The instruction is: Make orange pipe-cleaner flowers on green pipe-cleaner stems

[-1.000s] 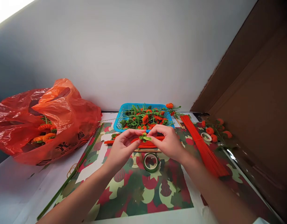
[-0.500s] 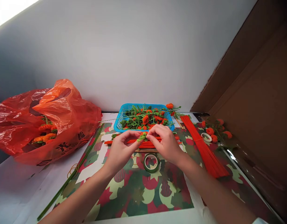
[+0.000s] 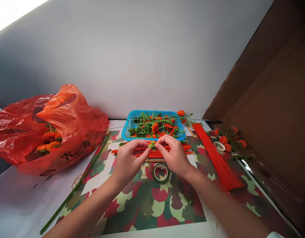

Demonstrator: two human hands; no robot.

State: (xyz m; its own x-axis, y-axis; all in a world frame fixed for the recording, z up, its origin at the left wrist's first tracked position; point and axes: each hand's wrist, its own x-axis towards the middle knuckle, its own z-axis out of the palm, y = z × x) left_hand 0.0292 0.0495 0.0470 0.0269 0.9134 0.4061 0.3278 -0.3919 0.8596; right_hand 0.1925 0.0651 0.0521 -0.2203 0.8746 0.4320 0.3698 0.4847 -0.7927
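Observation:
Between my two hands is a small pipe-cleaner flower (image 3: 152, 144), green toward me with some orange behind. My left hand (image 3: 129, 160) pinches it from the left with thumb and forefinger. From the other side my right hand (image 3: 174, 155) pinches it the same way. Just beyond my fingers stands a blue basket (image 3: 123, 134) heaped with orange pipe-cleaner flowers and green stems. Beneath my hands lie loose orange pipe cleaners (image 3: 158, 154). A roll of green tape (image 3: 161, 173) rests on the patterned sheet (image 3: 157, 211) nearer me.
A red plastic bag (image 3: 75, 122) with orange flowers inside sits at the left. Long green pipe cleaners (image 3: 75, 188) and rubber bands (image 3: 78, 181) lie beside it. To the right are an orange pipe-cleaner bundle (image 3: 216, 157), a white tape roll (image 3: 219, 146) and a cardboard wall (image 3: 271, 109).
The flower has turned a little in my fingers, and its green part looks more compact. My right hand has shifted slightly down and its fingers have moved. Both hands still pinch the flower.

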